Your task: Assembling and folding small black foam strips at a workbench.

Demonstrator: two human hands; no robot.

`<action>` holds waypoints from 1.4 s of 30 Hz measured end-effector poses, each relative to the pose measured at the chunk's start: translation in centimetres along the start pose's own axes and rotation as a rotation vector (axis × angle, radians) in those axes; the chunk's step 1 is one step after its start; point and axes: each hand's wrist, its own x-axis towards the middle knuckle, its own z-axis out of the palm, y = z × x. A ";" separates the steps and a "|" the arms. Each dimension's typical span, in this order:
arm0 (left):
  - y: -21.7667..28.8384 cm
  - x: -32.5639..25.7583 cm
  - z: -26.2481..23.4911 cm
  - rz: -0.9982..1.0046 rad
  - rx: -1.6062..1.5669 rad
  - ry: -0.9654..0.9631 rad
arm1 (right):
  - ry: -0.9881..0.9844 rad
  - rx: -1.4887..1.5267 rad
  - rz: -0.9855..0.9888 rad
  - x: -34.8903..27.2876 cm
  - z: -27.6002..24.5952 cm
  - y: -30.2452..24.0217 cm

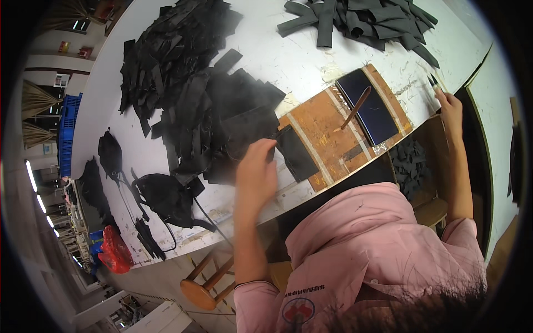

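Observation:
My left hand (258,169) is closed at the edge of a flat black fabric piece (298,154), thumb and forefinger at its left side. That piece lies over the left end of a brown wooden board (313,119) crossed by pale strips. Off to the right, my right hand (452,108) is closed around a small tool with a dark pointed tip (433,81); most of the tool is hidden by the fingers. On the board rests a dark blue phone (375,114), and a brown pencil-like stick (355,108) slants across it.
Heaped black fabric pieces (216,108) spread left of the board on the white table (261,61). Black strips (366,22) are piled at the far side. Black pouches with cords (166,197) and a red plastic bag (115,250) lie left. Below stands a wooden stool (198,294).

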 end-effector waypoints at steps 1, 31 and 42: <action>-0.2 -0.3 0.3 -0.005 -0.032 -0.031 | -0.086 0.148 0.194 -1.4 -1.1 -0.3; -0.3 -4.1 1.7 -0.046 0.003 0.055 | -0.837 -0.100 -0.830 -21.2 13.9 -14.0; -0.4 -4.5 1.8 -0.066 -0.031 0.075 | -0.835 -0.121 -0.876 -21.7 16.2 -14.1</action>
